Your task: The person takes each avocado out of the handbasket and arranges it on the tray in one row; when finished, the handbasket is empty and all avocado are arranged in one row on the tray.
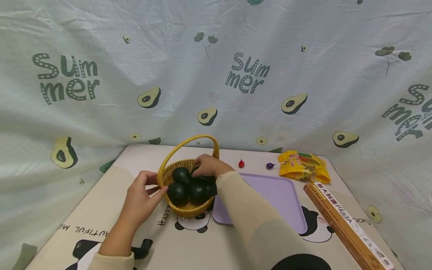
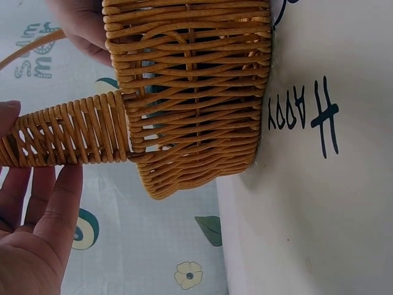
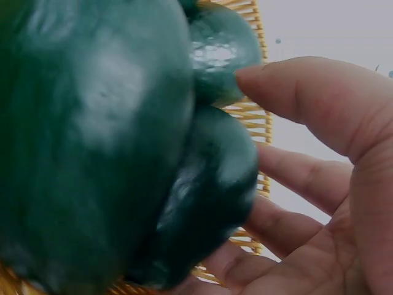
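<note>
A yellow wicker basket with an arched handle holds several smooth, dark green avocados. At the basket's left side, my left hand pinches the foot of the handle between thumb and fingers; the left wrist view shows the woven handle between them. My right hand reaches in over the far right rim. In the right wrist view its thumb and fingers are curled about an avocado by the basket wall. Part of that grip is hidden behind the fruit.
Right of the basket lies a lilac tray, partly under the right sleeve. Behind it are a red lollipop and a purple lollipop. A yellow snack bag and a long pasta box lie along the table's right side.
</note>
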The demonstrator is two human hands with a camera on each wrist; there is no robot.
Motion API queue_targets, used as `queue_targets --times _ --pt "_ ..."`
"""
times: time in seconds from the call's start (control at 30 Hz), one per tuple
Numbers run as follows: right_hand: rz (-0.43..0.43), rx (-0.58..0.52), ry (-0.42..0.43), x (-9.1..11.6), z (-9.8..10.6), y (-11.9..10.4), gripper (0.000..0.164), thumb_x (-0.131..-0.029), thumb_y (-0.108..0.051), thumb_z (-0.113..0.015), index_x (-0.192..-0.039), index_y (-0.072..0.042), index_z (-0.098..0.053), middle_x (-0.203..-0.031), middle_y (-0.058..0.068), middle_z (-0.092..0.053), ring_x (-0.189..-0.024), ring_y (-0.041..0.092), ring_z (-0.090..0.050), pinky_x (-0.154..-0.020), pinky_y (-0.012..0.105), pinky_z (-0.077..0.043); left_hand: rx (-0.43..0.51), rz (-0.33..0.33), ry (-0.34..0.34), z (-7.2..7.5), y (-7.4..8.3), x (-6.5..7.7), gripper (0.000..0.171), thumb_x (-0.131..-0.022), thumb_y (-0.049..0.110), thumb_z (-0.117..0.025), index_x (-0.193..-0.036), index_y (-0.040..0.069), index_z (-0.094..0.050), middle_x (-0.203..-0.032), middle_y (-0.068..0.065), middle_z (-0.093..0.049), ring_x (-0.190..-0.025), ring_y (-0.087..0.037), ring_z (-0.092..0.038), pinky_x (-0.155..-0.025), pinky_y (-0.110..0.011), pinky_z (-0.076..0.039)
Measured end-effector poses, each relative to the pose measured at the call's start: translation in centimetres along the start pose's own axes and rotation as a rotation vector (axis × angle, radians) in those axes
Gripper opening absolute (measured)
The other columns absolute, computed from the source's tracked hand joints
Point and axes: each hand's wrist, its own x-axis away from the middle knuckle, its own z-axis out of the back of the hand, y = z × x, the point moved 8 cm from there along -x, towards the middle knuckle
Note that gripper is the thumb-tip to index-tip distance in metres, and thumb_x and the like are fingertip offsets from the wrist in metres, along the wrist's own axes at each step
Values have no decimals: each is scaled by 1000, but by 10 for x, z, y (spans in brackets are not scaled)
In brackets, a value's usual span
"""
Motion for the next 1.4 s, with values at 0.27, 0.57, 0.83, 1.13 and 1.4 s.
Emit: queue_targets --times 0.27,0.57,0.83,1.13,1.4 --pt "-4 -9 -13 -9 -10 7 56 -89 -24 -78 -141 -11 -61 -141 7 -62 -125 22 -60 -106 40 -55 -6 -12 5 -1 0 0 46 -87 4 -81 -123 5 -53 -117 -11 -63 -109 -28 -67 -90 -43 -62" --pt "-54 -31 0 -12 -11 10 51 -91 -19 -77 -139 -12 -62 -139 6 -63 -123 22 -60 -104 41 -56 -13 -10 2 0 0 -1 46 -87 4 -81 -124 5 -53 -117 -11 -63 -109 -28 -67 -90 -43 -62" --pt "-13 -12 -4 -10 -8 5 49 -94 -20 -74 -141 -13 -62 -143 7 -61 -129 23 -58 -108 42 -54 -10 -15 -1 0 0 -1 46 -87 3 -81 -123 5 -52 -117 -10 -63 -109 -27 -67 -89 -43 -63" --pt "54 -43 32 -6 3 -1 44 -96 -30 -68 -138 -17 -63 -140 6 -61 -126 21 -59 -109 41 -53 -15 -24 7 1 2 -1 46 -87 4 -81 -124 4 -52 -119 -11 -62 -110 -29 -66 -90 -44 -62" --pt "76 -84 -4 1 5 1 45 -98 -34 -67 -140 -20 -61 -140 7 -60 -126 22 -60 -104 40 -56 -13 -21 -1 0 4 0 46 -88 4 -81 -123 4 -52 -119 -12 -62 -110 -29 -66 -89 -44 -63"
